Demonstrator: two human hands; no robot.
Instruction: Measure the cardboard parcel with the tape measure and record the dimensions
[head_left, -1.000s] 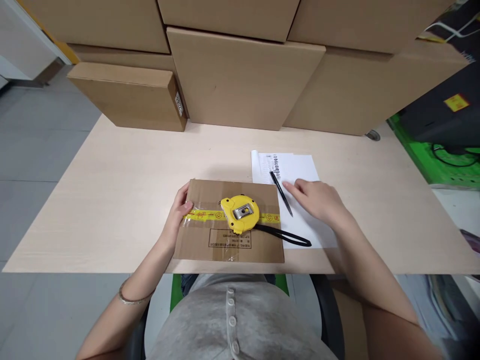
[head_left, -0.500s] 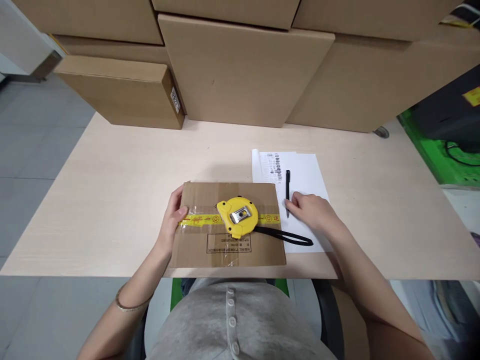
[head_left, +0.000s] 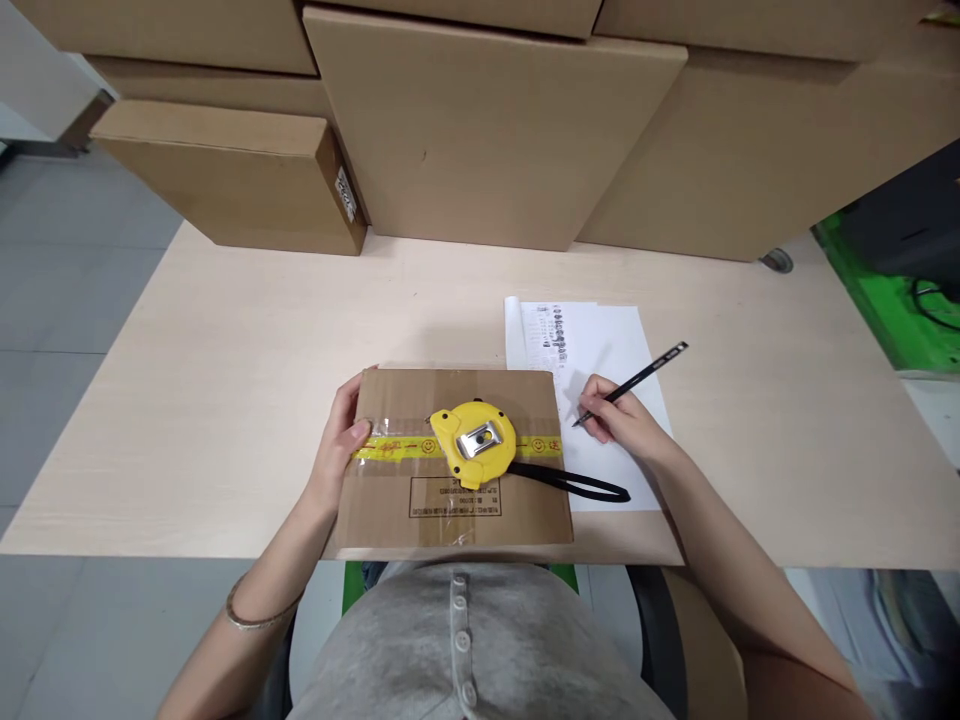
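My left hand (head_left: pixel 337 437) grips the left edge of a small cardboard box (head_left: pixel 390 400), its thumb on top near the yellow tape and its other fingers partly hidden behind the side. On the box lies a yellow tape measure (head_left: pixel 495 458) with a metal clip, and its black wrist strap (head_left: pixel 585 486) hangs past the right side. Between thumb and fingers, my right hand (head_left: pixel 619 415) holds a black pen (head_left: pixel 649 371), tip down over white paper (head_left: pixel 615 335). I cannot tell whether the tip touches the sheet. Dark handwriting covers the sheet's upper left.
Large cardboard boxes (head_left: pixel 480 130) line the back of the pale wooden table (head_left: pixel 247 360). A flatter box (head_left: pixel 217 185) stands at the back left. A round cable grommet (head_left: pixel 776 261) sits at the back right, near a dark object on a green surface (head_left: pixel 862 290).
My right hand has lifted the pen off the paper and now holds it slanted in a writing grip. My left hand stays on the box. The view has shifted slightly.
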